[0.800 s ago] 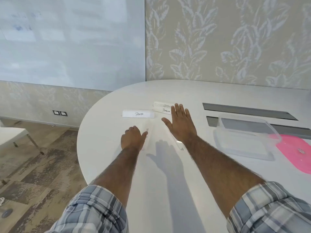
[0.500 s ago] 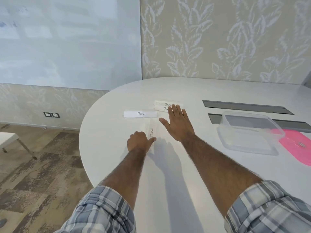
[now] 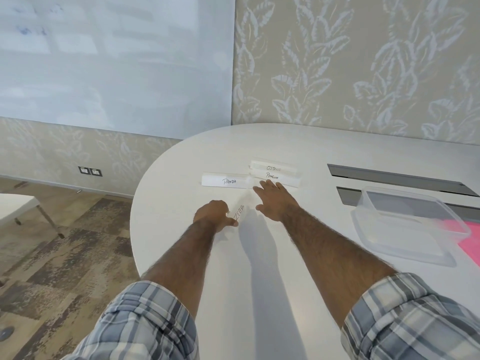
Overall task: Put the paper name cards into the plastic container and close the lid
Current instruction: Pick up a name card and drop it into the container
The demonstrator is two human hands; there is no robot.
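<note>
Several white paper name cards lie on the white table point(image 3: 259, 294). My left hand point(image 3: 214, 215) is curled on the near end of the ZEBRA card point(image 3: 240, 210), thumb pressed against its edge. My right hand point(image 3: 274, 201) hovers flat with fingers spread, fingertips at the near edge of the PENGUIN card point(image 3: 275, 178). The OSTRICH card point(image 3: 274, 168) lies just behind it and the PANDA card point(image 3: 226, 181) to the left. The clear plastic container point(image 3: 413, 229) stands open and empty at the right, with its pink lid point(image 3: 467, 237) beside it.
Two dark cable slots point(image 3: 389, 175) run along the table behind the container. The table's rounded edge falls off to the left over patterned carpet. A white chair point(image 3: 18, 206) stands at the far left. A wall and whiteboard rise behind.
My right hand slid forward from the table middle to the PENGUIN card. My left hand stayed gripping the ZEBRA card, which now shows more of its lettering.
</note>
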